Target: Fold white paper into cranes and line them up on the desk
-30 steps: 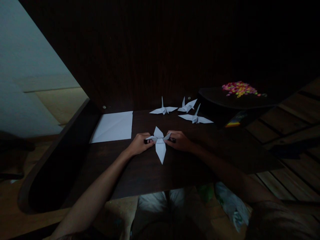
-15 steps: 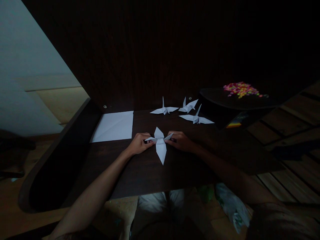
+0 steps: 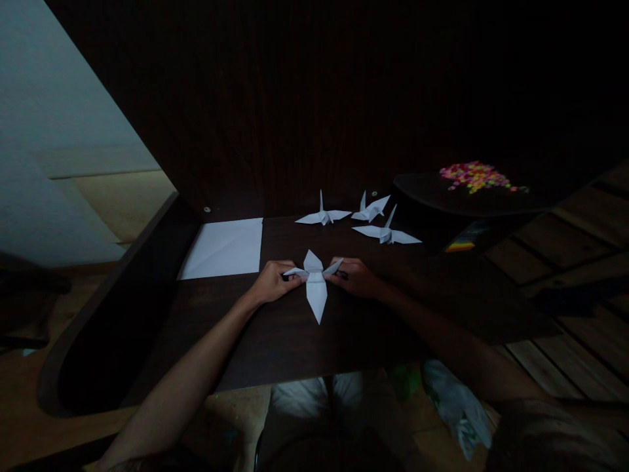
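Observation:
Between my hands is a folded white origami crane (image 3: 316,292), its two broad flaps spread toward and away from me and two narrow points angled out to the sides. My left hand (image 3: 274,280) pinches the left side of it between thumb and fingers. On the opposite side my right hand (image 3: 354,278) is closed on the right point, with part of its fingers in shadow. Three finished-looking paper cranes stand farther back: one on the left (image 3: 323,216), one at the rear right (image 3: 370,208) and one nearer on the right (image 3: 387,235).
White paper (image 3: 223,248) lies flat at the left of the dark desk (image 3: 275,347). A raised dark shelf (image 3: 432,196) at the right bears a heap of small colourful pieces (image 3: 474,177). Below the desk, a plastic bag (image 3: 457,406) sits on the right.
Hardly anything differs. The near flap of the held crane has shifted very slightly to the left; both hands keep their hold in the same place.

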`<state>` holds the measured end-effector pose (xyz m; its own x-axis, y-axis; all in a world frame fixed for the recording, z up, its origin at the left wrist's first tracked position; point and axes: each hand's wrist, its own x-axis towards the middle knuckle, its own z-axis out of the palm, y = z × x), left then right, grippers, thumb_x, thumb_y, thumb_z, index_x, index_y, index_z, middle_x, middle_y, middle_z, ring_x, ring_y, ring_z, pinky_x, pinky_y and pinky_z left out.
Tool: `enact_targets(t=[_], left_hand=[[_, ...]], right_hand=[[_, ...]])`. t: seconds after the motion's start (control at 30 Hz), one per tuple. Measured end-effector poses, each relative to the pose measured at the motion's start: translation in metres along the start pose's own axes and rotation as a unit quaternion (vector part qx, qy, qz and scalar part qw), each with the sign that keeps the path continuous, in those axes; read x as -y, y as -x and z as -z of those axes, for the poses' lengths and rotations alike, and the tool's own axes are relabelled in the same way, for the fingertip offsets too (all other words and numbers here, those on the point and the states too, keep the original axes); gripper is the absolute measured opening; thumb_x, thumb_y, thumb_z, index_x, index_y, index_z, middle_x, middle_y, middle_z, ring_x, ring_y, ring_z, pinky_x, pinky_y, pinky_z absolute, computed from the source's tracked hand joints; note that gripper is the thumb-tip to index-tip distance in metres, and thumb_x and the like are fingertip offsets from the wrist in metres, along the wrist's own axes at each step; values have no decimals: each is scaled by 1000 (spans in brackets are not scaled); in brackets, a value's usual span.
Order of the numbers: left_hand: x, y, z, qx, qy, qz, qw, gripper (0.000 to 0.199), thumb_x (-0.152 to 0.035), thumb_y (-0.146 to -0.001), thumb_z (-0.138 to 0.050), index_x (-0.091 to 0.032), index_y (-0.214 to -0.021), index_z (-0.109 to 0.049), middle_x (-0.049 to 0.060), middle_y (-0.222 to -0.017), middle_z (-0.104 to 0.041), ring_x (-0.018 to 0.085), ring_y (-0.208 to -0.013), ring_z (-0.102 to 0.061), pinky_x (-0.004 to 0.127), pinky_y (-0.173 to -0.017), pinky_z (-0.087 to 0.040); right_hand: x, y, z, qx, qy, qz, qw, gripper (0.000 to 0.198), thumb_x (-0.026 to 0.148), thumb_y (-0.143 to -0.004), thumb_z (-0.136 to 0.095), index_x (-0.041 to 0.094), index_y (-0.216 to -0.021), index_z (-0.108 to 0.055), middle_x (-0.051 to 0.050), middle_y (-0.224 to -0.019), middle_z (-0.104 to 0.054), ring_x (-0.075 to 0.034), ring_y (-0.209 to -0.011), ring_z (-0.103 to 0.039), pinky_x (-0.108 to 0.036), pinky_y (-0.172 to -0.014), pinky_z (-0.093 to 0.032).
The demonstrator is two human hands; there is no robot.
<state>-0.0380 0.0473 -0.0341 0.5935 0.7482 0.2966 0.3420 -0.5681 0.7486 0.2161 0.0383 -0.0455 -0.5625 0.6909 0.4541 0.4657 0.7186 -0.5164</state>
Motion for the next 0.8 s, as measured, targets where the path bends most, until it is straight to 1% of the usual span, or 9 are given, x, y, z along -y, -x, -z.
enact_targets(t=[0.2,0.37,0.53,0.8], left_hand=[[-2,0,-2,8,-36,5,999,22,-31,-83,-65,-14,-69,-63,0,-68,-56,12,-62,-54,21,-59,-42],[-3,-1,-3,17,-47,0,999,18,-28,-83,-64,-14,-71,-64,0,-67,-56,11,-61,-53,21,-58,-42],[-4,-2,-4,22,-38,-9,999,17,-26,-82,-63,-14,-69,-64,0,-66,-55,11,-60,-52,21,-57,-41],[-5,0,-3,29,-14,-8,999,16,-24,-81,-62,-13,-71,-66,0,-66,-55,11,-60,-52,21,-57,-40]], right_hand=[[1,1,1,15,-4,-2,1000,23,32,-90,-57,16,-76,-64,-4,-73,-59,-13,-60,-52,-25,-55,-42],[2,0,0,26,-3,2,1000,20,29,-90,-56,15,-78,-66,-6,-77,-62,-15,-66,-58,-27,-59,-45],[-2,2,-3,38,-1,-12,999,24,29,-91,-55,16,-74,-65,-5,-77,-62,-15,-67,-58,-27,-60,-46],[-3,3,-4,52,-2,-13,999,23,30,-91,-54,16,-76,-65,-6,-79,-63,-16,-70,-60,-29,-64,-48]])
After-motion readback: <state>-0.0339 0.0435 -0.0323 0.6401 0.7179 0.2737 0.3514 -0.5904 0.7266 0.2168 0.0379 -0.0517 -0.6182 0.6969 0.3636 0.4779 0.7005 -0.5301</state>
